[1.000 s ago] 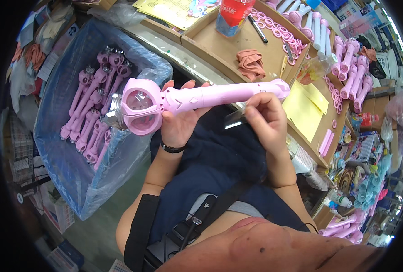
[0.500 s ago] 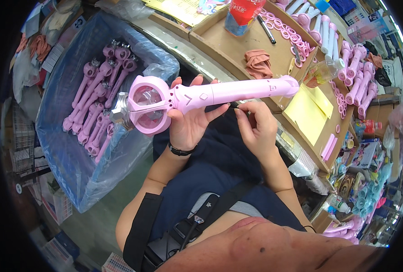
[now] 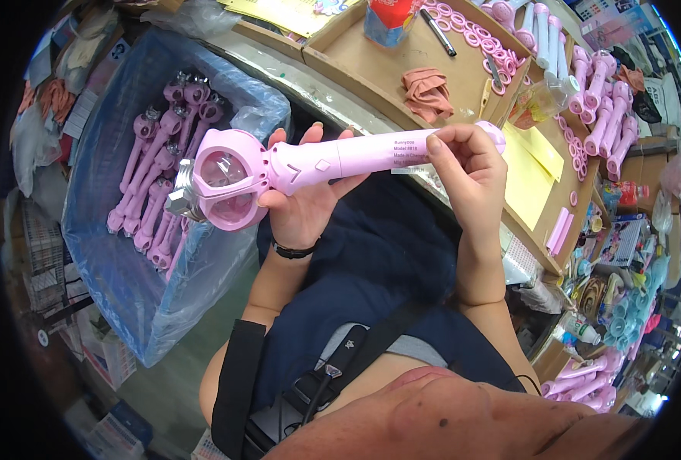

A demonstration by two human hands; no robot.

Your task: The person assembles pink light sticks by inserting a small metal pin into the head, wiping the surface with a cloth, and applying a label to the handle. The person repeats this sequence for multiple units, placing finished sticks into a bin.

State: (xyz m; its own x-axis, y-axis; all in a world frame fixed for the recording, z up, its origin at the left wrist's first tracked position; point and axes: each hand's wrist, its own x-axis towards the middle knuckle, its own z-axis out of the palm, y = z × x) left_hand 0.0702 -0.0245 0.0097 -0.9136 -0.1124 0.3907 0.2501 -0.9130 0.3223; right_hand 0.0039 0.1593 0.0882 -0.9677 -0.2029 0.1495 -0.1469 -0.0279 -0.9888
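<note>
Okay, pink wand (image 3: 363,159) held sideways in front of the body, both hands on the job.
Left hand (image 3: 301,218) has it from below near the see-through round head, thumb on one side and fingers wrapped behind; right hand (image 3: 475,172) is pinched, thumb against fingertips, on the end of a clear printed label (image 3: 408,156) at the handle. Blue-lined bin (image 3: 137,307) full of similar wands (image 3: 156,157) sits off left, cardboard tray (image 3: 360,80) with a crumpled salmon cloth (image 3: 427,93) beyond the handle.
</note>
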